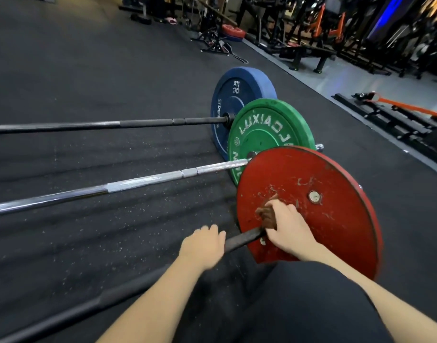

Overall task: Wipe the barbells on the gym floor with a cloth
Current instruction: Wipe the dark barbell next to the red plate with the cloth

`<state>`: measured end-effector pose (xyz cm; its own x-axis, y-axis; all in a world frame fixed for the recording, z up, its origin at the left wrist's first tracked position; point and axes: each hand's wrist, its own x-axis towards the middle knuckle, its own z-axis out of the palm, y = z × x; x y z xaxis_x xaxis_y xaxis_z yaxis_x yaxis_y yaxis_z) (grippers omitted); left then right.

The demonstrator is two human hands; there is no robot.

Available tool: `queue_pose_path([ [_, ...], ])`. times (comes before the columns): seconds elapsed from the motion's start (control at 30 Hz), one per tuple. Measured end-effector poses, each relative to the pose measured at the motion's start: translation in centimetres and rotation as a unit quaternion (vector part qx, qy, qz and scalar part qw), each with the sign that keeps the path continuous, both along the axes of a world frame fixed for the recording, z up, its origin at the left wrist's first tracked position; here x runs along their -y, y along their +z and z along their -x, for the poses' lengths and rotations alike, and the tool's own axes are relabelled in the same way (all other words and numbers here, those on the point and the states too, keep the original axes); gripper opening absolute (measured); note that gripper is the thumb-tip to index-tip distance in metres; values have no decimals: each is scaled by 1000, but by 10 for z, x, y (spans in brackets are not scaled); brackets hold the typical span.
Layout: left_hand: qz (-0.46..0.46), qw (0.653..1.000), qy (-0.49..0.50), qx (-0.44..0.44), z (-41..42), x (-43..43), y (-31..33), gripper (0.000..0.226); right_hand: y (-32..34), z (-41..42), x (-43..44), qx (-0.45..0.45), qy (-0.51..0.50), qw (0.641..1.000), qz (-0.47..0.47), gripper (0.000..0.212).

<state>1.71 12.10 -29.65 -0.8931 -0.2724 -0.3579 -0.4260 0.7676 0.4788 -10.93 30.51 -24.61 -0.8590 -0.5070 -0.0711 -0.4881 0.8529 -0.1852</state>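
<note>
Brown cloth (267, 215) is bunched in your right hand (289, 229), which clasps it round the dark bar of the nearest barbell (244, 240), right up against the inner face of its scuffed red plate (323, 219). Your left hand (202, 246) sits on the same bar just beside the right, with a short stretch of bare bar between them. Its fingers are curled over the bar in a grasp, though the hand is a little blurred. The bar runs down to the lower left, partly hidden under your left forearm. All three barbells lie side by side on the black rubber gym floor (88, 70). The middle one has a chrome bar (138, 181) and a green plate (267, 134), which stands just behind the red one and overlaps it in view. The far barbell has a dark bar (88, 126) and a blue plate (233, 95). Your knee (311, 305), in black cloth, fills the lower right and covers the bottom edge of the red plate. A weight bench (309, 55) and dark gym machines stand well apart along the far side.
</note>
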Motion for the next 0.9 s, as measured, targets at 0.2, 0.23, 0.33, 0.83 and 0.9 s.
queue_pose_path([
  [0.2,-4,997,-20,68,7,-3,-3,64,-31,24,-1,26,64,998,13,29],
  [0.23,-5,997,-21,72,8,-2,-4,63,-32,22,-1,19,59,998,23,34],
  [0.33,-6,996,-44,75,10,0,-7,47,-42,12,5,-76,27,996,46,37],
  [0.83,-6,993,-86,80,5,2,1,15,-30,21,-8,77,183,978,59,23],
  [0.9,-14,992,-91,81,5,3,1,15,-12,29,-8,142,210,967,-33,31],
])
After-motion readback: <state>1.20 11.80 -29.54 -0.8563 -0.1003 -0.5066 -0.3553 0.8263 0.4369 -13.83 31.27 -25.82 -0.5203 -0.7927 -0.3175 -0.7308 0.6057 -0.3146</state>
